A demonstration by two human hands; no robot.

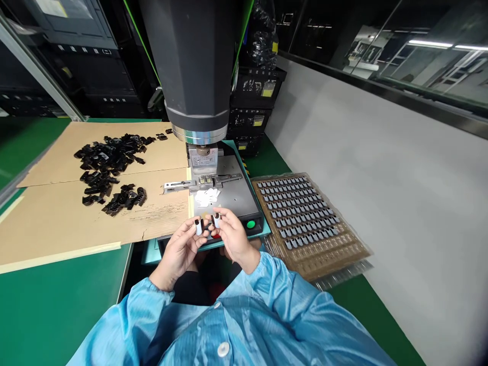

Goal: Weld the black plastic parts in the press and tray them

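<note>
My left hand (182, 246) pinches a small black-and-white plastic part (199, 226) between thumb and fingers. Close beside it, my right hand (233, 235) grips a similar black-and-white part (216, 220). Both hands are held over the front edge of the machine base. Just beyond them, a small pile of white pieces (207, 196) lies on the metal plate (232, 190). Behind the pile is a metal fixture (204, 180), under the machine's head (200, 134).
Black plastic parts (110, 155) are heaped on cardboard (163, 218) at the left. To the right, a clear tray (324, 259) holds rows of white-and-black parts. A green button (250, 224) sits on the base's front. Black crates (251, 119) stand stacked behind, beside a grey wall (362, 152).
</note>
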